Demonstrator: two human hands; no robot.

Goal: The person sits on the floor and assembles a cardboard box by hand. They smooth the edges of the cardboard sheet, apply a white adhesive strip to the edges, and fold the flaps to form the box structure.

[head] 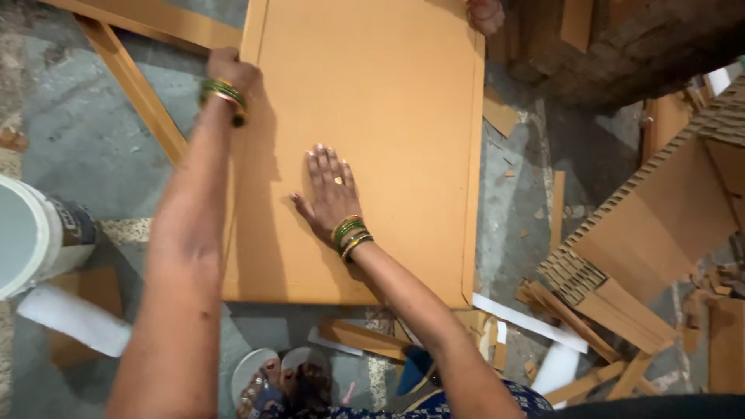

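A large orange-brown cardboard sheet (388, 101) lies flat on the concrete floor. My left hand (229, 74), with green and gold bangles on the wrist, grips the sheet's left edge near its far corner. My right hand (330, 194) rests flat on the middle of the sheet, palm down and fingers spread, also wearing bangles and a ring. Another person's hand (485, 14) touches the sheet's far right corner.
A white bucket (31, 233) and a white foam roll (74, 318) sit at the left. Long cardboard strips (132, 85) lie under the sheet's left side. A stack of honeycomb cardboard panels (652, 225) fills the right. Scraps and my sandalled feet (279, 380) are near.
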